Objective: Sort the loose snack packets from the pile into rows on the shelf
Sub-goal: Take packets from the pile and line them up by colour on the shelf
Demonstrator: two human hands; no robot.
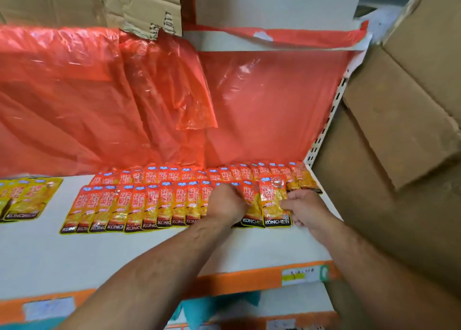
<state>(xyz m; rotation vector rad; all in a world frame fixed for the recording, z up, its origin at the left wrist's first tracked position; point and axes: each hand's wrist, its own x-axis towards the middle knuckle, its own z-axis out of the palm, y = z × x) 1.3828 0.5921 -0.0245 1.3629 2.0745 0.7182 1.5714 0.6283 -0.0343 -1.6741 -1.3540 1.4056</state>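
**KONCHEW brand on the snack packets [164, 204]; shelf-edge label [299, 276] unreadable**

"KONCHEW" stands in pale capitals on the dark band along the bottom of the orange front-row packets. It is clearest on the end packet [274, 204] at the right, and cut to fragments such as "KONCH" where neighbours overlap. The same word shows, blurred, on the yellow packets [25, 199] at the left edge. Large Chinese characters fill each packet's upper panel, too blurred to read surely. The label's print cannot be made out.

Front row [139, 207] and back row [174, 173] of orange-red snack packets, flat, overlapping sideways, on white shelf [112, 254]; end packet [273, 202] topmost at right; yellow packets [27, 199] far left
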